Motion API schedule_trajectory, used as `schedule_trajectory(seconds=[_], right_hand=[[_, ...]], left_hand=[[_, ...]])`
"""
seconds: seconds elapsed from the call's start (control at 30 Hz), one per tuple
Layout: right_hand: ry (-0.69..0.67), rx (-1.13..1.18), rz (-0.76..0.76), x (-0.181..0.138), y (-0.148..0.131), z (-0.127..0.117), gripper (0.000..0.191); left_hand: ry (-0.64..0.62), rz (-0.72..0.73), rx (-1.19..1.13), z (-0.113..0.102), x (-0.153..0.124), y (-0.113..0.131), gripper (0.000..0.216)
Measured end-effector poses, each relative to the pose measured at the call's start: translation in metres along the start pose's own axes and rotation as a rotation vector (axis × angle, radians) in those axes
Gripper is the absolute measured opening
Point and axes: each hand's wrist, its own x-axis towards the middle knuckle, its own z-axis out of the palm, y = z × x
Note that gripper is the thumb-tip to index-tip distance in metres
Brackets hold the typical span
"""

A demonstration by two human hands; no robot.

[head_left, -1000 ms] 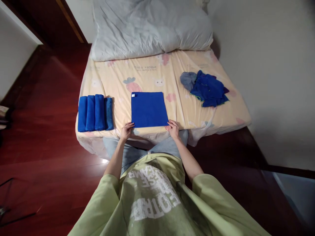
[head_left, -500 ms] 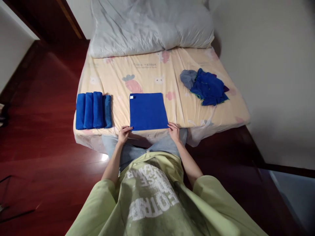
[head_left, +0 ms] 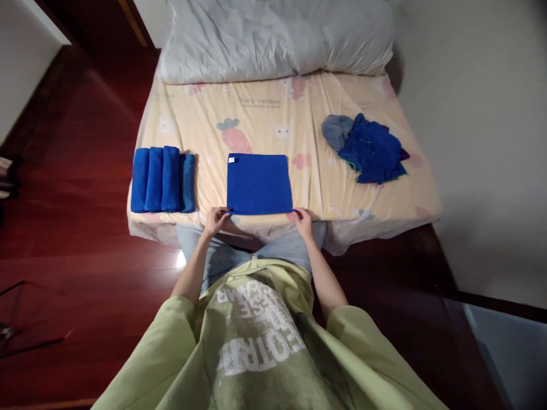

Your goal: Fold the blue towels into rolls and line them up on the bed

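Note:
A blue towel [head_left: 258, 183] lies spread flat near the front edge of the bed, with a small white label at its far left corner. My left hand [head_left: 216, 221] pinches the near left corner between thumb and fingers. At the near right corner, my right hand [head_left: 303, 222] pinches the cloth the same way. The near edge runs fairly straight between both hands and looks slightly turned up.
Several rolled blue towels [head_left: 155, 179] sit side by side at the left of the bed [head_left: 205, 114]. A crumpled pile of blue cloths [head_left: 372, 151] with a grey cloth [head_left: 337, 131] lies to the right. A white quilt [head_left: 273, 42] covers the far end.
My fingers have curled in and closed more tightly on the near corners, and the towel's near edge now lifts slightly. The whole view has shifted a little with my head.

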Motion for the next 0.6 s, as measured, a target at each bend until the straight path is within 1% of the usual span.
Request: schedule_trajectory(seconds=[0.17, 0.27, 0.43, 0.6], right_hand=[[0.087, -0.059, 0.047, 0.008, 0.003, 0.011, 0.050], [0.101, -0.074, 0.061, 0.013, 0.002, 0.014, 0.056], [0.086, -0.084, 0.112, 0.020, 0.004, 0.017, 0.058], [0.093, -0.135, 0.135, 0.023, 0.004, 0.023, 0.056]], left_hand=[[0.068, -0.080, 0.026, 0.004, 0.013, -0.002, 0.041], [0.088, -0.101, 0.006, 0.005, 0.018, -0.001, 0.037], [0.123, -0.152, 0.013, 0.006, 0.019, 0.003, 0.031], [0.095, -0.195, 0.080, 0.005, 0.025, 0.004, 0.030]])
